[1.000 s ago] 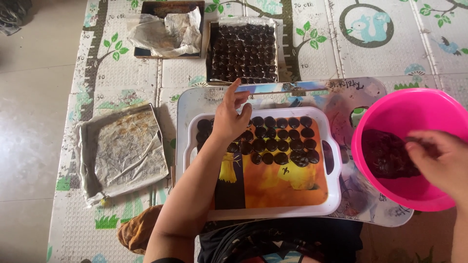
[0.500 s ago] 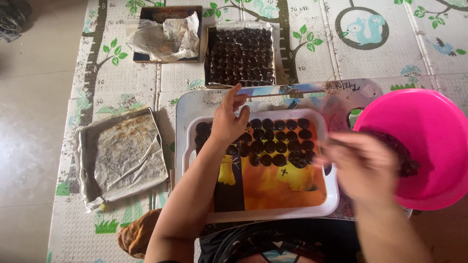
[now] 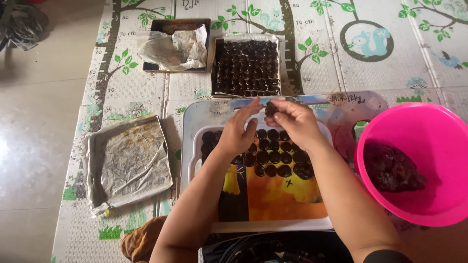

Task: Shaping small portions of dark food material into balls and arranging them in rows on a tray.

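Both my hands meet above the far end of a white tray with an orange picture, which carries rows of dark brown balls. My right hand pinches a small dark lump at its fingertips. My left hand hovers beside it with fingers spread, its fingertips close to the lump. A pink bowl at the right holds a mass of dark dough.
A foil-lined pan lies at the left on the patterned play mat. At the back stand a pan full of dark balls and a pan with crumpled paper. Bare tiled floor runs along the left.
My right hand left the pink bowl and moved left with a lump of dough to the tray's far end. My left hand lifted off the balls to meet it.
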